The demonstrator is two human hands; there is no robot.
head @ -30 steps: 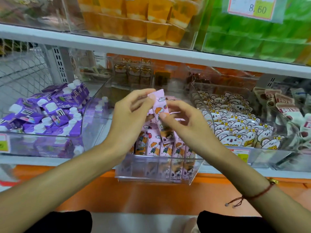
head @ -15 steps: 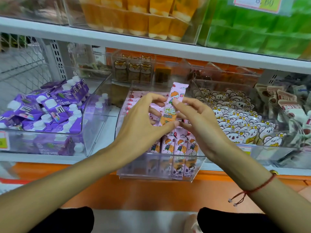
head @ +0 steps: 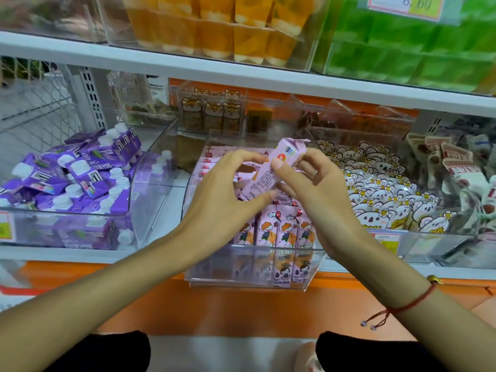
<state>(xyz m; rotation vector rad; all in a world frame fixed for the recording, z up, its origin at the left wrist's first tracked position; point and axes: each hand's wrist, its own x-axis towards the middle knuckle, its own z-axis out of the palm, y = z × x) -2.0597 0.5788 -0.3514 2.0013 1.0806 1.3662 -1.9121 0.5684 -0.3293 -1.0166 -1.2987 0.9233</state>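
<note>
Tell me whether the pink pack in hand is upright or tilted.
Tilted: the pink pack slants, top end up right, bottom end down left.

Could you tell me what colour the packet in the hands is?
The packet is pale pink with an orange mark; the head view shows it best.

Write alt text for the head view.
A left hand and right hand hold a pink carton, tilted, above a clear bin of like cartons on a shop shelf. To its left lie purple cartons, to its right koala packs.
</note>
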